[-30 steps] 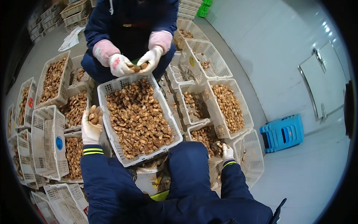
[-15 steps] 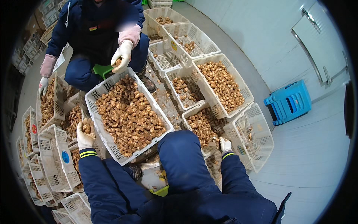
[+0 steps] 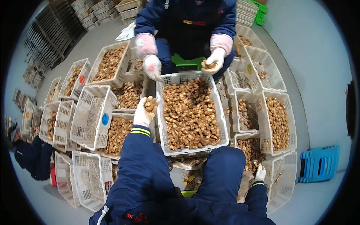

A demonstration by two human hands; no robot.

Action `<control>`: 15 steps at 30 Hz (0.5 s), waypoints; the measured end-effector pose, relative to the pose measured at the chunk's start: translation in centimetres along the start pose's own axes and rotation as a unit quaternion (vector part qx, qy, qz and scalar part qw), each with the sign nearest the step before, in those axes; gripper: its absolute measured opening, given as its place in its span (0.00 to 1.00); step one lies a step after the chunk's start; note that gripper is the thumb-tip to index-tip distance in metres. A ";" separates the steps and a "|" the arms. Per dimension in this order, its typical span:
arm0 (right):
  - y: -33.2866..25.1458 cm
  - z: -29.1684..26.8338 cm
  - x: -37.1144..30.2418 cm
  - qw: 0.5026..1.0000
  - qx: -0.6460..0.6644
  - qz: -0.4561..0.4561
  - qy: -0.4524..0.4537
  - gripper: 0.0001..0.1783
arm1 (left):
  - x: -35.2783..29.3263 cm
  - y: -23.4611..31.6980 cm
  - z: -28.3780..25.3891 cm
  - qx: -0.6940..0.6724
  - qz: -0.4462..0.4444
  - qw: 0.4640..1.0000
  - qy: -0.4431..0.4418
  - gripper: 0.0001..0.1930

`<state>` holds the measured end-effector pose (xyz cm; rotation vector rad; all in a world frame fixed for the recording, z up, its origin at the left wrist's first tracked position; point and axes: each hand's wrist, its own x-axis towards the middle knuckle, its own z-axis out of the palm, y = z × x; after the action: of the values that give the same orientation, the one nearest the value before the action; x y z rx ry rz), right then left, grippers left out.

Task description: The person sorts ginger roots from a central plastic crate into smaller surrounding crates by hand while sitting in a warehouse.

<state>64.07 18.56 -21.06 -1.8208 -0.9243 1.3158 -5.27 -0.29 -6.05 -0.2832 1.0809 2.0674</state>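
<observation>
Between my knees and a co-worker stands a large white perforated crate (image 3: pixel 161 138) heaped with small brown mushrooms (image 3: pixel 189 116). My left hand (image 3: pixel 142 115), in a white glove, is just left of this crate, its fingers curled around several mushrooms (image 3: pixel 151 104). Lower right, my right hand (image 3: pixel 261 173), gloved too, reaches over a smaller crate (image 3: pixel 252 135) part-filled with mushrooms. Its fingers are drawn together near a dark piece; what they hold is too small to make out. Across from me, the co-worker's gloved hand (image 3: pixel 213 62) holds mushrooms, and their other hand (image 3: pixel 152 68) hovers by the crate's far left corner.
More mushroom crates stand on the left, including one (image 3: pixel 112 75) near the co-worker. A nearly bare crate (image 3: pixel 93 116) with a blue label is tilted there. On the right are another full crate (image 3: pixel 277 123) and a blue plastic stool (image 3: pixel 318 164). Another person (image 3: pixel 33 153) is far left.
My view has turned left, so the central crate appears farther right. The co-worker's one hand has left a side crate and come to the central crate. My left hand still holds mushrooms.
</observation>
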 end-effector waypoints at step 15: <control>-18.4 11.0 -3.6 0.976 0.086 -0.110 -0.166 0.23 | -2.2 1.7 0.5 -0.052 0.029 0.998 -0.013 0.19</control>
<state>49.96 26.10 -6.37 -1.3491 -1.1120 1.5309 -4.95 -1.66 -3.55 -0.2798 0.9783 2.1771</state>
